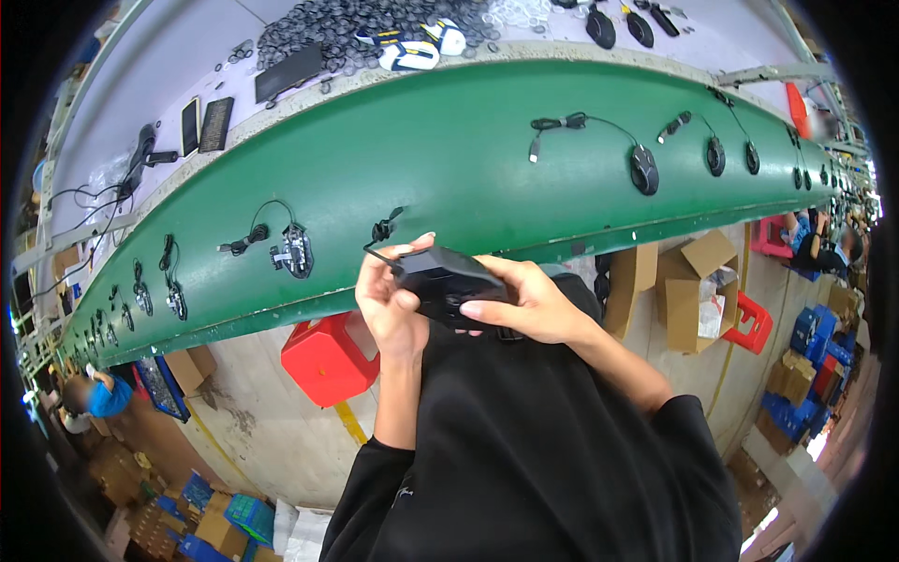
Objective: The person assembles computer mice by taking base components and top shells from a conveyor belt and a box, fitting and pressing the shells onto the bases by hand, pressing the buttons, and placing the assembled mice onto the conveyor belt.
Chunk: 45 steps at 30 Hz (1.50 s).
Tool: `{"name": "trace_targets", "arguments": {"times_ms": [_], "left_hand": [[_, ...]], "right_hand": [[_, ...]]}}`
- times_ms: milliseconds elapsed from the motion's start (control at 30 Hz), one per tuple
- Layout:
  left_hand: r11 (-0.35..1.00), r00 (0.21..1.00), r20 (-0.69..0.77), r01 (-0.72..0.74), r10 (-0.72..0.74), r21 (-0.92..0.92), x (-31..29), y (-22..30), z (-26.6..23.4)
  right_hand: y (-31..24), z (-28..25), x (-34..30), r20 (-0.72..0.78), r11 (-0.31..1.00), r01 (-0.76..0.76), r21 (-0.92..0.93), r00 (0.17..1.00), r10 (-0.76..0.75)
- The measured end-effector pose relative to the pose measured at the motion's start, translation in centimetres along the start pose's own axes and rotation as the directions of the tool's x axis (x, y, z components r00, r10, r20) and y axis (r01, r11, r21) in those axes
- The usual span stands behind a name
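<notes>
Close in front of my chest I hold a black computer mouse [440, 284] between both hands. My left hand [386, 304] grips its left side, fingers wrapped round the far edge. My right hand [529, 304] clasps the other side, thumb pressed on the near face. From the mouse's left end runs a black cable, and its tied bundle [382, 229] lies on the green conveyor belt [449, 155]. To the left on the belt sits a mouse with its inner parts bare [297, 251], its cable coiled beside it. A closed black mouse [643, 170] lies to the right.
Beyond the belt, a shelf holds a heap of small black rings [328, 33], white-and-navy gloves [412, 54] and a phone [190, 126]. More mice line the belt both ways. Red stools [330, 361] and open cardboard boxes [688, 290] stand on the near side; people sit farther off.
</notes>
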<state>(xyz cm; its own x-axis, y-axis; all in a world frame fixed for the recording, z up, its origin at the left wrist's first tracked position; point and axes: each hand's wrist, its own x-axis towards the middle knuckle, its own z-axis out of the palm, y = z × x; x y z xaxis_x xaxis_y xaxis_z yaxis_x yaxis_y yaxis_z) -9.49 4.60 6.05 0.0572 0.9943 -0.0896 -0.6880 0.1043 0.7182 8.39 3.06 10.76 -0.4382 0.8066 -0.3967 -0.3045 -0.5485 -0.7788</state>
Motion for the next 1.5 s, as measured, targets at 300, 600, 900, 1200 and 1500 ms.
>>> {"name": "trace_targets", "arguments": {"times_ms": [300,600,900,1200,1500], "left_hand": [[0.888,0.980,0.006,-0.181,0.197,0.422,-1.5,3.4,4.3],[0.816,0.930,-0.001,-0.322,0.368,0.479,-2.1,3.3,4.6],[0.999,0.998,0.055,0.026,-0.028,0.034,-0.6,5.0,1.8],[1.000,0.997,0.078,0.014,-0.015,0.011,-0.8,5.6,0.9],[0.999,0.984,0.175,0.015,-0.024,0.052,-0.9,5.0,-1.6]], "right_hand": [[1.6,-0.7,0.4,0.175,0.924,-0.073,0.376,0.984,0.007],[2.0,0.8,0.8,0.197,0.877,-0.097,0.471,0.980,0.002],[-0.4,0.9,1.6,0.194,0.082,0.398,-0.913,0.604,-0.773],[-0.8,0.9,-0.6,-0.173,0.946,0.282,-0.161,0.936,-0.308],[-1.5,1.5,-0.3,0.030,0.824,0.310,-0.474,0.941,-0.337]]}}
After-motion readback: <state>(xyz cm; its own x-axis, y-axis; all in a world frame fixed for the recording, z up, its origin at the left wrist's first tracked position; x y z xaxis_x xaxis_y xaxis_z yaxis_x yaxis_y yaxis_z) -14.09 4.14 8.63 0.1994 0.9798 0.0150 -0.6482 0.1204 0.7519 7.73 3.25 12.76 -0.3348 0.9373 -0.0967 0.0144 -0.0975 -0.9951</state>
